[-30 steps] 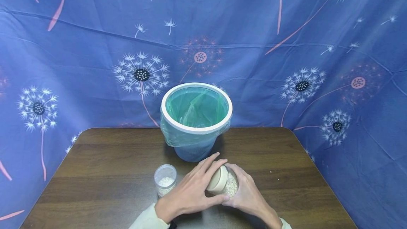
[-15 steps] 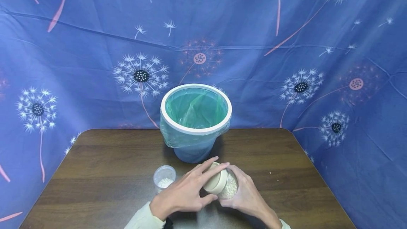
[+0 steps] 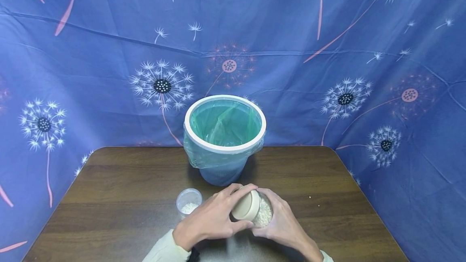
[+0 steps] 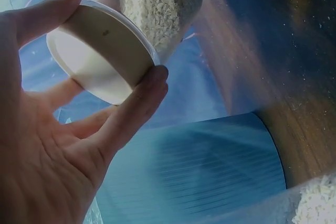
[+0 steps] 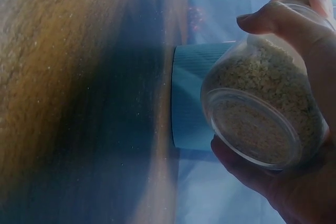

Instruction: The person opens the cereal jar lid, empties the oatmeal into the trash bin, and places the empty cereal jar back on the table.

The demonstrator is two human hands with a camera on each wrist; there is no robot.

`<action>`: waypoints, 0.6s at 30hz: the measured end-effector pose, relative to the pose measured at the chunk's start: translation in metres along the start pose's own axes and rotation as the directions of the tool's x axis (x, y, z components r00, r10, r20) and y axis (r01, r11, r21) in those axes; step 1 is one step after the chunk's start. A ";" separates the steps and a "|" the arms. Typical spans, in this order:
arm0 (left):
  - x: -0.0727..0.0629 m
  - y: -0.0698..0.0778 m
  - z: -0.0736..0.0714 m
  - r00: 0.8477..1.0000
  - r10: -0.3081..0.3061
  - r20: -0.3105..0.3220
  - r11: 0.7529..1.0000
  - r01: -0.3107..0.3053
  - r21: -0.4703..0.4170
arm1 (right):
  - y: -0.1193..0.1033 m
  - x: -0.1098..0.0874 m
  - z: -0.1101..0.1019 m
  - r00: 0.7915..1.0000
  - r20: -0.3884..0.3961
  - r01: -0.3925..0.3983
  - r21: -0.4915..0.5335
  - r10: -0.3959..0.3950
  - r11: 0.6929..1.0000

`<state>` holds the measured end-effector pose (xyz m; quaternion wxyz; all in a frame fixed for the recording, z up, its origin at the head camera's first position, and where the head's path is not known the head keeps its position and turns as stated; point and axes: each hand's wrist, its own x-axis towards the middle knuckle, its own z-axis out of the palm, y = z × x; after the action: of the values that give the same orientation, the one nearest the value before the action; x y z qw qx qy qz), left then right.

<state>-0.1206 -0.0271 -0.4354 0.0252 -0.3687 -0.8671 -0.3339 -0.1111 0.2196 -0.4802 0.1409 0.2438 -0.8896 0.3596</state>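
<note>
A clear jar (image 3: 264, 213) of pale flakes is tilted over the table, its cream lid (image 3: 244, 206) facing left. My right hand (image 3: 282, 221) grips the jar's body, seen from its base in the right wrist view. Around the lid's rim curl the fingers and thumb of my left hand (image 3: 214, 217); in the left wrist view the lid (image 4: 105, 45) sits on the jar's mouth. To the left stands a second clear jar (image 3: 189, 199), lidless, with white flakes low inside. My left hand and forearm partly hide it.
Behind the hands stands a blue bin (image 3: 222, 173) with a white rim and a green liner bag folded over it. Small crumbs (image 3: 310, 197) lie on the wooden table (image 3: 127, 197) at right. A patterned blue cloth (image 3: 284, 76) surrounds the table.
The left hand's fingers, straighter over the lid a second ago, now bend round its rim, and the thumb has shifted along it. The right hand and jar stay nearly in place.
</note>
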 end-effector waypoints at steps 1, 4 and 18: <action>0.001 0.000 0.001 1.000 -0.009 -0.006 1.000 0.009 -0.002 | 0.000 0.000 0.000 1.000 -0.001 -0.002 -0.001 0.002 1.000; 0.002 0.001 0.002 0.999 -0.043 -0.015 0.999 0.043 -0.008 | 0.001 -0.001 0.001 1.000 -0.006 -0.006 -0.006 0.006 1.000; 0.008 0.005 0.008 0.981 -0.166 -0.104 0.984 0.171 0.044 | 0.000 -0.002 0.003 1.000 -0.014 -0.002 -0.042 0.002 0.999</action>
<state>-0.1217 -0.0146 -0.4357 0.0501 -0.2759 -0.9014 -0.3301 -0.1102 0.2180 -0.4831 0.1518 0.2374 -0.8961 0.3429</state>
